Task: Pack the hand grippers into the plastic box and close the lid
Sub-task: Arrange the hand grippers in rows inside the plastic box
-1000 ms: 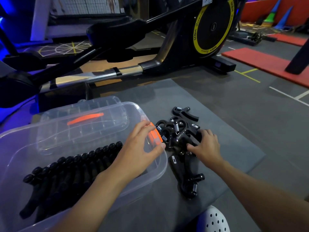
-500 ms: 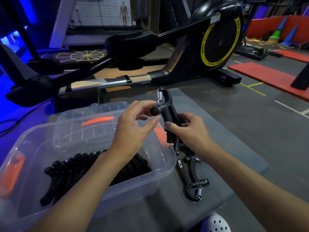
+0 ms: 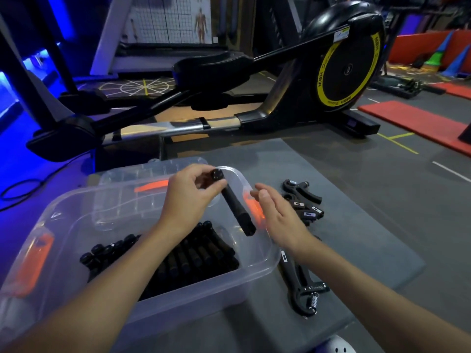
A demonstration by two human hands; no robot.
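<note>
A clear plastic box [image 3: 257,270] with orange latches stands on a grey mat, and a row of several black hand grippers [image 3: 193,253] lies inside it. My left hand [image 3: 190,197] holds one black hand gripper [image 3: 235,207] by its top end above the box's right side, its handle pointing down and right. Just right of that gripper, my right hand [image 3: 279,215] is spread with straight fingers and holds nothing. More hand grippers [image 3: 304,200] lie piled on the mat to the right. Another gripper [image 3: 302,289] lies beside the box's near right corner.
The clear lid [image 3: 142,174] with an orange handle leans behind the box. A black and yellow elliptical trainer [image 3: 344,70] stands beyond the mat [image 3: 356,245]. Red floor mats [image 3: 418,123] lie at the far right. A white perforated object [image 3: 336,346] shows at the bottom edge.
My right hand has let go of the lifted gripper and drawn back to the right. My left hand now holds it alone and has turned it over the box.
</note>
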